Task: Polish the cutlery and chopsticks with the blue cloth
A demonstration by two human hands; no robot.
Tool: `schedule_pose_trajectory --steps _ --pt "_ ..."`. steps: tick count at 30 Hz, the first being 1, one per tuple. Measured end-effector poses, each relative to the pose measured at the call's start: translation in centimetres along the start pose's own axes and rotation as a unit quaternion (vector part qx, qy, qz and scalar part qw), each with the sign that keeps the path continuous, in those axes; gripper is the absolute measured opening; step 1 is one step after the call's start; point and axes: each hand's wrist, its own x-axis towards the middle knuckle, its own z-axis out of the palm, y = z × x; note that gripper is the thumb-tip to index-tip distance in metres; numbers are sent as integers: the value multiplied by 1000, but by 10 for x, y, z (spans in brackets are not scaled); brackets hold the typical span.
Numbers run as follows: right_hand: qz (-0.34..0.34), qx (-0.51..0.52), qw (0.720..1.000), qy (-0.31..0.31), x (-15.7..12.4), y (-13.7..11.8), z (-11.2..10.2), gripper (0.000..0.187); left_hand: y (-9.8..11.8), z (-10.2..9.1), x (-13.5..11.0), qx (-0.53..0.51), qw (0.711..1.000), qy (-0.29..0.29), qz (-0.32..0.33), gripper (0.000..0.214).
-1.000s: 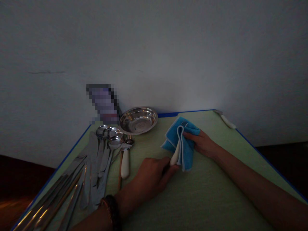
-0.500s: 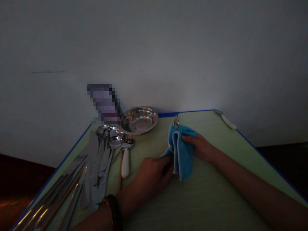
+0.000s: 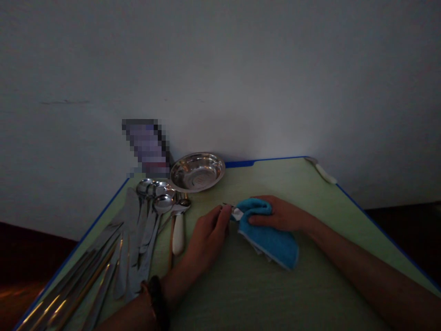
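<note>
My left hand (image 3: 208, 232) pinches the end of a small white-handled utensil (image 3: 236, 212) between thumb and fingertips. Only a short pale bit of the utensil shows; what kind it is cannot be told in this frame. The rest is wrapped in a blue cloth (image 3: 272, 239). My right hand (image 3: 280, 215) is closed on the bunched top of that cloth, pressing it around the utensil. The cloth's loose end trails toward me on the green table mat (image 3: 262, 294).
A steel bowl (image 3: 198, 171) stands at the back beside a blurred-out object (image 3: 148, 147). Several spoons (image 3: 155, 197), knives (image 3: 103, 271) and a white-handled utensil (image 3: 179, 232) lie in a row at the left. Another white-handled piece (image 3: 323, 171) lies at the far right corner.
The cloth and utensil have swung from pointing away to lying sideways and nearer me. My right hand slid along with the cloth; my left hand shifted up to the utensil's end.
</note>
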Motion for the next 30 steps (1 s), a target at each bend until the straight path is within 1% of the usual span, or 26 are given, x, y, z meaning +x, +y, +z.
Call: schedule_pose_trajectory --steps 3,5,9,12,14,16,18,19,21,23,26,30 --pt "17 12 999 -39 -2 -2 -5 36 3 0 0 50 998 -14 19 32" --pt "35 35 995 -87 -4 -3 -12 33 4 0 -1 65 997 -23 33 32" --pt "84 73 973 -205 -12 -3 -32 33 6 3 -7 67 996 -33 44 32" --pt "117 58 959 -251 -20 -2 -48 32 6 4 -9 57 997 -35 38 32" --pt "137 39 957 -253 -24 -1 -53 30 5 4 -8 61 997 -36 43 31" --pt "156 44 958 -238 -24 3 -52 28 4 3 -7 75 995 -46 50 31" --pt "169 97 956 -219 -22 6 -43 28 2 3 -5 86 993 -60 53 30" --pt "169 144 951 -215 -20 8 -37 28 2 3 -4 88 992 -68 52 30" --pt "160 240 932 -221 -17 10 -24 26 2 2 -4 88 991 -84 49 32" --pt "168 296 912 -228 -15 10 -14 23 2 2 -3 78 992 -96 42 34" --pt "179 338 899 -213 -14 8 -10 20 2 3 -3 59 993 -99 26 36" --pt "177 343 896 -222 -13 7 -13 19 1 2 -3 56 994 -93 26 37"
